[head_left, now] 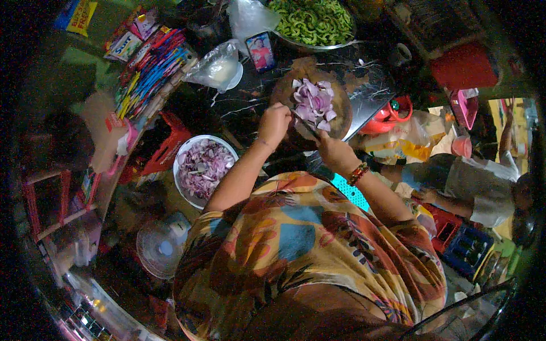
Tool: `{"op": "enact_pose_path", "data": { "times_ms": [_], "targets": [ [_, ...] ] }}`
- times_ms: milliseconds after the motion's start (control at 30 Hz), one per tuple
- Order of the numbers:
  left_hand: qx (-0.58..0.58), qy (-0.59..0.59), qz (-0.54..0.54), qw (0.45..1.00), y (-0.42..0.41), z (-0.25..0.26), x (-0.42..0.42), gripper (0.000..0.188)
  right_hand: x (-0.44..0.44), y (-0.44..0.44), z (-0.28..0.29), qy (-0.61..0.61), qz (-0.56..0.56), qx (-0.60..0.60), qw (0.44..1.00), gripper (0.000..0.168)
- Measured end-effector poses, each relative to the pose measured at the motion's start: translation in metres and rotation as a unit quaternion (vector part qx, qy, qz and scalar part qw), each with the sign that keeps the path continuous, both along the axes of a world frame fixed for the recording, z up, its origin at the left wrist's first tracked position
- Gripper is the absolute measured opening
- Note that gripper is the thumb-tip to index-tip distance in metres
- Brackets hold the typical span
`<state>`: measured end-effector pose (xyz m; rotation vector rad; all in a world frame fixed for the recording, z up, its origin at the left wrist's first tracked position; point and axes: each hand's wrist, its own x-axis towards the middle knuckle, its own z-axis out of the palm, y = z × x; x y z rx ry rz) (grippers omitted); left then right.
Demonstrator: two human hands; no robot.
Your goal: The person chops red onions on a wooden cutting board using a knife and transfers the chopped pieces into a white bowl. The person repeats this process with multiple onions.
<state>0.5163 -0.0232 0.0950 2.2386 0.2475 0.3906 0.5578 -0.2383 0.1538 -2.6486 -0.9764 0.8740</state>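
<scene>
My right hand (337,151) grips the handle of a kitchen knife (308,127) over the near edge of a round wooden chopping board (341,115). At the blade's far end, the curled fingers of my left hand (275,123) pinch the knife near its tip. Just beyond the blade lies a loose heap of sliced purple onion (315,100) on the board. The fingertips of my left hand are partly hidden. A white tub (175,170) full of chopped onion (204,168) stands lower, left of my left forearm.
The dark marbled table (251,102) carries a propped phone (261,52), a plastic bag (217,64) by a white bowl, and a large basin of sliced green vegetable (315,21). An electric fan (162,247) stands at left. Another person (469,183) is at right, near bottle crates (463,243).
</scene>
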Motion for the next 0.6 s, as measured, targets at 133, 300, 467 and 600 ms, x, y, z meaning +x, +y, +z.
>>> {"op": "enact_pose_path", "data": {
  "times_ms": [133, 300, 467, 600],
  "targets": [
    [-0.037, 0.034, 0.005, 0.999, -0.002, 0.002, 0.001, 0.006, -0.003, 0.001, -0.044, -0.004, -0.004, 0.054, 0.999, 0.038],
    [-0.034, 0.018, -0.010, 0.999, 0.001, 0.000, -0.001, 0.006, 0.007, 0.014, -0.026, 0.032, -0.013, 0.026, 0.999, 0.039],
    [-0.029, 0.000, -0.017, 0.999, 0.001, -0.003, 0.001, 0.006, 0.011, 0.006, -0.058, 0.076, -0.055, 0.069, 0.993, 0.038],
    [-0.038, 0.012, -0.017, 0.999, 0.001, -0.010, 0.001, 0.005, 0.011, 0.000, -0.053, 0.064, -0.057, 0.120, 0.989, 0.026]
  ]
}}
